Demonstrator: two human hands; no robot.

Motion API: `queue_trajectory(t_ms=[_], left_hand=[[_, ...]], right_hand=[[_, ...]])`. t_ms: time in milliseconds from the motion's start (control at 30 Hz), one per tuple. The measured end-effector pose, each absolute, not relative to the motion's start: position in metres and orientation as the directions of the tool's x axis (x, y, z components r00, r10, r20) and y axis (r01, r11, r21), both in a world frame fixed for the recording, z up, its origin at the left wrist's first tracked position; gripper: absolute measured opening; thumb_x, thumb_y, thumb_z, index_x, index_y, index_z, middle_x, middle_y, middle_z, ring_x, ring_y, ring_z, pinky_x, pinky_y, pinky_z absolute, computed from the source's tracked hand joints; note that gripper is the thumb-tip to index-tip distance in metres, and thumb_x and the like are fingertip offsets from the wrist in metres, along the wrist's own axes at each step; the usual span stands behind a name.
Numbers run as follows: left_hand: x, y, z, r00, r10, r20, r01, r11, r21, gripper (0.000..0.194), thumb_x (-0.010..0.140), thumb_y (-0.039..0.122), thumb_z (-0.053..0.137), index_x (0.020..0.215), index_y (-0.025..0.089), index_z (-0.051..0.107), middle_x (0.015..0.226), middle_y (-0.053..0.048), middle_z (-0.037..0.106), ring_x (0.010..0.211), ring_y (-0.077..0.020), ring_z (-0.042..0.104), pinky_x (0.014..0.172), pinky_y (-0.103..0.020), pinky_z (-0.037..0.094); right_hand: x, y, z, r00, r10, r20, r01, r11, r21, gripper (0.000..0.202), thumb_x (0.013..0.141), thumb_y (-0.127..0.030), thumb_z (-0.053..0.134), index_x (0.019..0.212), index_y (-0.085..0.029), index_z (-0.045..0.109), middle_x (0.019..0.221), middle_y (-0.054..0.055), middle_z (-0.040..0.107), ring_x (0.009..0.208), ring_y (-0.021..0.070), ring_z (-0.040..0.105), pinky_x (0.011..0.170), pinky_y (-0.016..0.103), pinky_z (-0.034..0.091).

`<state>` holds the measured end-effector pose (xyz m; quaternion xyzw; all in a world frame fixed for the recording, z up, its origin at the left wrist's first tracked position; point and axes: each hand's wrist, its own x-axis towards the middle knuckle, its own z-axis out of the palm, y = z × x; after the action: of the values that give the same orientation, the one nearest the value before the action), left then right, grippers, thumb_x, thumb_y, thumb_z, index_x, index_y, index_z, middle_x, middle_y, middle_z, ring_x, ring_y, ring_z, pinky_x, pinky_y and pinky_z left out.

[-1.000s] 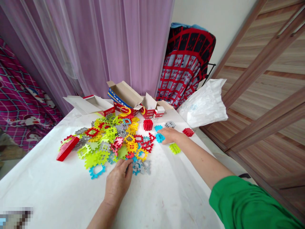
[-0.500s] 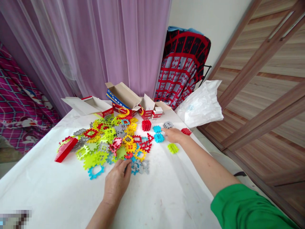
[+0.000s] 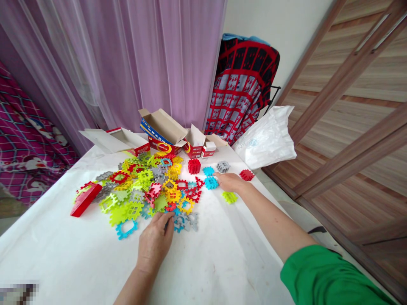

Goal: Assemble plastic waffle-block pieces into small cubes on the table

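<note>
My left hand (image 3: 156,237) rests at the near edge of a mixed pile of interlocking plastic tiles (image 3: 144,186), its fingers curled and closed. Whatever it may hold is hidden. Grey tiles (image 3: 190,221) and a blue square frame tile (image 3: 126,229) lie on either side of it. My right hand (image 3: 229,182) reaches over from the right, fingers together, pinching at the right edge of a small blue tile (image 3: 208,171). Just in front of that sits a stack of blue tiles (image 3: 211,183). Close by are a red stack (image 3: 193,166), a grey stack (image 3: 223,166) and lime green tiles (image 3: 229,197).
Opened cardboard boxes (image 3: 163,127) line the back of the white-covered table (image 3: 203,262). A red wedge-shaped piece (image 3: 85,199) lies left of the pile. Red tiles (image 3: 246,175) and a white plastic bag (image 3: 265,137) are at the right edge.
The view has shifted very slightly. Both hands and the tiles keep practically the same places.
</note>
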<state>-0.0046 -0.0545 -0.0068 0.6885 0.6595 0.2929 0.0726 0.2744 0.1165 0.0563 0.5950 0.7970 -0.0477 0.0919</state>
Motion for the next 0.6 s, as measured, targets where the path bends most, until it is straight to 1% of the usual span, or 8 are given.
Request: queue_trajectory(t_ms=[167,333,500,600], left_hand=[[-0.0054,-0.0549,-0.0073,-0.033,0.953,0.303,0.868,-0.123,0.481,0.026,0.09,0.031,0.045,0.098,0.026,0.069,0.091,-0.002,0.069,0.076,-0.0156,0.068,0.063,-0.024,0.049],[-0.0056,-0.0556,-0.0062,-0.033,0.957,0.287,0.867,-0.116,0.485,0.025,0.09,0.03,0.045,0.099,0.026,0.068,0.092,-0.001,0.07,0.077,-0.0152,0.067,0.064,-0.024,0.049],[-0.0056,-0.0555,-0.0051,-0.033,0.953,0.301,0.866,-0.123,0.484,0.025,0.091,0.03,0.044,0.099,0.026,0.068,0.092,-0.001,0.069,0.076,-0.0147,0.067,0.064,-0.023,0.05],[-0.0051,-0.0553,-0.0049,-0.027,0.952,0.304,0.874,-0.125,0.469,0.026,0.091,0.031,0.044,0.099,0.026,0.068,0.091,-0.001,0.069,0.076,-0.0154,0.068,0.063,-0.024,0.05]], right_hand=[[0.2718,0.1154,0.0565,-0.272,0.945,-0.184,0.96,0.279,0.01,0.056,0.079,-0.014,0.055,0.133,-0.027,0.052,0.101,0.005,0.072,0.089,0.0229,0.067,0.07,0.027,0.041],[0.2711,0.1165,0.0553,-0.286,0.939,-0.19,0.955,0.296,0.024,0.055,0.078,-0.012,0.053,0.132,-0.023,0.053,0.1,0.007,0.072,0.089,0.0234,0.067,0.068,0.027,0.041],[0.2696,0.1151,0.058,-0.279,0.937,-0.211,0.955,0.293,0.039,0.056,0.078,-0.015,0.054,0.133,-0.027,0.051,0.102,0.005,0.072,0.091,0.0229,0.066,0.069,0.026,0.042],[0.2666,0.1124,0.0625,-0.278,0.932,-0.234,0.952,0.3,0.064,0.056,0.08,-0.016,0.051,0.135,-0.027,0.048,0.105,0.007,0.071,0.093,0.0241,0.066,0.07,0.027,0.042]])
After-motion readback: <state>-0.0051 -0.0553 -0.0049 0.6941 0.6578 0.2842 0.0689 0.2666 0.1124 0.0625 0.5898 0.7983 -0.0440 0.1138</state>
